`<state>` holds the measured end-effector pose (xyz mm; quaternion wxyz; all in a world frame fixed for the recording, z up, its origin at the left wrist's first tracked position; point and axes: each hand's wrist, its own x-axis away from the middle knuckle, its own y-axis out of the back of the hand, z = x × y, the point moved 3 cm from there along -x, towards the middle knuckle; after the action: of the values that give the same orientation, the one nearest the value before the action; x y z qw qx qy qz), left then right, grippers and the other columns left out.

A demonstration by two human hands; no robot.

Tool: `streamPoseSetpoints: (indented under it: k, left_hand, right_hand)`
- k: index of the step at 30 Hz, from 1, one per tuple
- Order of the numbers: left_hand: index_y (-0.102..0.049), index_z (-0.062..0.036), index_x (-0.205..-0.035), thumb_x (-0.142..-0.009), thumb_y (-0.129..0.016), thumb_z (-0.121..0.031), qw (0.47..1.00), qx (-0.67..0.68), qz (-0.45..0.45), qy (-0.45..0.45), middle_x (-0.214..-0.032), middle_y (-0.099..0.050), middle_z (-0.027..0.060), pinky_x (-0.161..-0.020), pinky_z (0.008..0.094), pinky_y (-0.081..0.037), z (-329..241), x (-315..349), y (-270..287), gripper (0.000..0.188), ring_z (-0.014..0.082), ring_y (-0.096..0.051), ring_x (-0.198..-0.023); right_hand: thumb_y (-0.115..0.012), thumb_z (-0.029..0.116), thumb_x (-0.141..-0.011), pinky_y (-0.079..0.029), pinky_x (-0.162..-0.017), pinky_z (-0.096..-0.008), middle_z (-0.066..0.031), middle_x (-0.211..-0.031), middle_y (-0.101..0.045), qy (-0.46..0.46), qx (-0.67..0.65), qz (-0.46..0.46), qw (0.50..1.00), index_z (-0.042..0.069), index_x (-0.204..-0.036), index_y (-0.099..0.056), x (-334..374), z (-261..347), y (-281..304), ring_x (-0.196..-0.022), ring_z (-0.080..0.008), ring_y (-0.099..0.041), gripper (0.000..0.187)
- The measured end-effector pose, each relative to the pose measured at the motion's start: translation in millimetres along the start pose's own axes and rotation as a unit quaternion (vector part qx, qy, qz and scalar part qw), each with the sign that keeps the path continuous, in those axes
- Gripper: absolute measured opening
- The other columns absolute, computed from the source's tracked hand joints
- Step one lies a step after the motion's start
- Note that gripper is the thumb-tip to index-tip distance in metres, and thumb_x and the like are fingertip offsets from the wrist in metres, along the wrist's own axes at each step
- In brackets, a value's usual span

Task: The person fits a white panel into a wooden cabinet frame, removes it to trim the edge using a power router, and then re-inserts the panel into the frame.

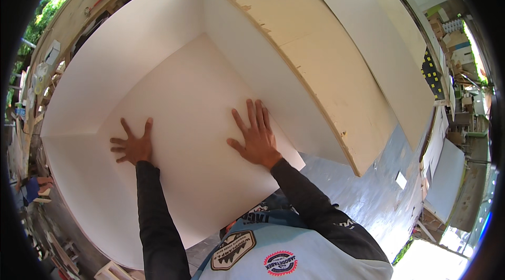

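A large white-faced panel box [194, 85] fills the middle of the head view, with upright white walls at its far, left and right sides. My left hand [135, 146] lies flat on the white inner panel towards the left, fingers spread. Farther right, my right hand [255, 135] presses on the same panel with fingers stretched, its fingertips close to the foot of the right wall [273, 75]. Neither hand holds anything. Along the right wall's top runs a bare plywood edge [310, 93], chipped in places.
A plywood sheet [315, 33] and a white panel strip [379, 48] lie to the right of the box. A small white piece [401, 180] rests on the grey floor [363, 196]. Timber and board offcuts crowd the far left, and boards [444, 180] lean at the right.
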<state>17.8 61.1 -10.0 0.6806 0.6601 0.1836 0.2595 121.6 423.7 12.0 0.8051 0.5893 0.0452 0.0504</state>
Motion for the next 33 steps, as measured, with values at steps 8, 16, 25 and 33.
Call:
streamPoseSetpoints:
  k: [8,16,25,33]
  left_hand:
    - [-0.010,-0.0390,-0.166,-0.071,-0.043,-0.102,1.000,0.000,0.004,-0.003,-0.166,-0.004,0.0371,-0.113,0.0806,-0.011,-1.0,5.6,5.8,0.119,0.0622,-0.003,-0.151]
    - [-0.012,-0.0388,-0.166,-0.071,-0.043,-0.102,1.000,0.015,-0.013,-0.008,-0.166,-0.005,0.0370,-0.113,0.0802,-0.011,-3.8,4.2,4.4,0.118,0.0616,-0.004,-0.151]
    - [-0.011,-0.0406,-0.166,-0.071,-0.039,-0.103,1.000,-0.014,-0.027,0.000,-0.166,-0.006,0.0366,-0.111,0.0816,-0.014,-1.7,0.4,-3.7,0.117,0.0622,-0.008,-0.151]
    - [-0.010,-0.0390,-0.166,-0.071,-0.040,-0.103,1.000,-0.010,0.001,0.001,-0.166,-0.005,0.0376,-0.110,0.0825,-0.013,-5.2,3.2,-2.7,0.119,0.0631,-0.007,-0.150]
  right_hand:
    - [-0.054,0.065,-0.096,-0.013,-0.127,-0.0550,-0.0352,-0.166,-0.012,0.033,-0.025,-0.065,0.997,0.012,-0.161,-0.035,-111.5,7.9,-20.6,-0.155,-0.0501,-0.010,0.086]
    - [-0.056,0.065,-0.096,-0.017,-0.127,-0.0530,-0.0326,-0.165,-0.018,0.048,-0.037,-0.093,0.994,0.010,-0.161,-0.035,-178.8,11.2,-27.7,-0.156,-0.0464,-0.013,0.087]
    - [-0.057,0.060,-0.097,-0.018,-0.127,-0.0522,-0.0288,-0.168,-0.014,0.020,-0.040,0.004,0.999,0.007,-0.162,-0.029,-17.0,-16.6,-0.7,-0.156,-0.0443,-0.012,0.089]
    - [-0.059,0.059,-0.095,-0.020,-0.125,-0.0553,-0.0295,-0.168,-0.014,-0.026,-0.008,0.073,0.997,0.006,-0.162,-0.030,80.2,-28.5,17.7,-0.156,-0.0464,-0.013,0.090]
